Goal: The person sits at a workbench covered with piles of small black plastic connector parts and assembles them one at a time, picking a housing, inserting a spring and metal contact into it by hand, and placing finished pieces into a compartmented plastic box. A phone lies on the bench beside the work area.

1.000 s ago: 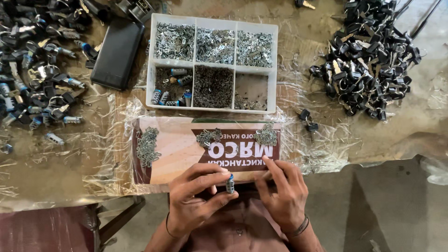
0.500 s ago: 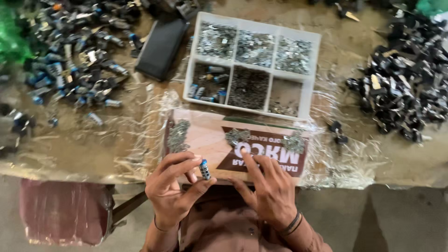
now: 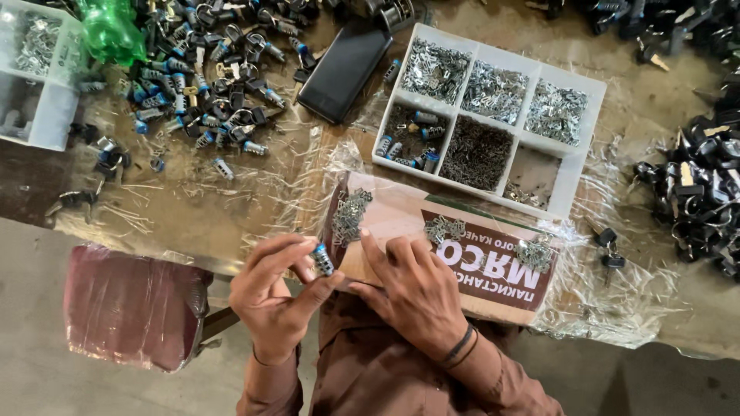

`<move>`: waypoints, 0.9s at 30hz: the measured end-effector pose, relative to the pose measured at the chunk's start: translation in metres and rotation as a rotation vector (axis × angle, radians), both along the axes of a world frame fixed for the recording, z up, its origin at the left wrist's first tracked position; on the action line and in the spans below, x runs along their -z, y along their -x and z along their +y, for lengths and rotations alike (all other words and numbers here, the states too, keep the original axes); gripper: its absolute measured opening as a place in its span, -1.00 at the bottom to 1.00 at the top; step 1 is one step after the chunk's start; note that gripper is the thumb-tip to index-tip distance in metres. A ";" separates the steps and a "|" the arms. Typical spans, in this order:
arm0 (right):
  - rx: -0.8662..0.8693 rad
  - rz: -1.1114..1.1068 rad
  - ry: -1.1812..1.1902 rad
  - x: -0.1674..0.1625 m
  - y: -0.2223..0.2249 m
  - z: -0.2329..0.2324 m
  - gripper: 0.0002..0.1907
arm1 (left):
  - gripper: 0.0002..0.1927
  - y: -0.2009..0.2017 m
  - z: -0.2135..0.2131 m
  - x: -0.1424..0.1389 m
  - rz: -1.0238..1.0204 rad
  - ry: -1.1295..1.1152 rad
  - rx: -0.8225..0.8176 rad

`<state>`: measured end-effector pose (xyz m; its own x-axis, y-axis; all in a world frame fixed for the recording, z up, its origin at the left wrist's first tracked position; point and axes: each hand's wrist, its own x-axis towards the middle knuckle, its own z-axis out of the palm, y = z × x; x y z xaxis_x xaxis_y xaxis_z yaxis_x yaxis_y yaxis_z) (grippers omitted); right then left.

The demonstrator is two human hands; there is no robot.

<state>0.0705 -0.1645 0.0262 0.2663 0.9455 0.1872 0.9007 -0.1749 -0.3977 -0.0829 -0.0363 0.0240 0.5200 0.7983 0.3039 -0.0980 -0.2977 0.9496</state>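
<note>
Head view, looking down: left hand [image 3: 274, 296] at 7 o'clock, pinching a small silver lock cylinder with a blue end [image 3: 321, 259] between thumb and fingertips, held just above the near edge of the bench [image 3: 193, 208]. Right hand [image 3: 416, 289] just beside it toward 6 o'clock, holding nothing, fingers spread flat on a brown printed cardboard sheet [image 3: 470, 266]. On that sheet, three small heaps of tiny metal plates [image 3: 351, 216], at 10, 12 and 2 o'clock from the right hand. Beyond, at 1 o'clock, a white plastic compartment tray [image 3: 574, 166] filled with small metal parts. At 11 o'clock, a black flat rectangular case [image 3: 343, 69] beside a scattered pile of blue-tipped lock cylinders [image 3: 208, 85]. At 3 o'clock, a heap of black lock parts [image 3: 697, 196]. At 8 o'clock, a dark red stool wrapped in plastic [image 3: 135, 304].
</note>
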 end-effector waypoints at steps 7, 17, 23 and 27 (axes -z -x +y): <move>-0.019 -0.110 -0.178 0.002 -0.019 -0.058 -0.64 | -0.54 -0.004 -0.008 0.010 0.001 0.037 0.093; 0.226 1.237 -0.496 0.029 0.009 -0.106 -0.88 | -0.51 -0.046 -0.050 0.019 -0.047 0.102 0.433; 0.383 1.628 -0.463 0.020 0.006 -0.107 -0.85 | -0.54 -0.055 -0.054 0.015 -0.063 0.146 0.520; 0.369 0.315 -0.529 0.009 0.000 -0.106 -0.79 | -0.53 -0.055 -0.058 0.012 -0.014 0.145 0.486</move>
<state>0.0703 -0.2701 0.0171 0.6680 0.5874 0.4569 0.6482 -0.1577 -0.7450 -0.0279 -0.0943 0.0117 0.8387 0.4991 0.2179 -0.2059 -0.0798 0.9753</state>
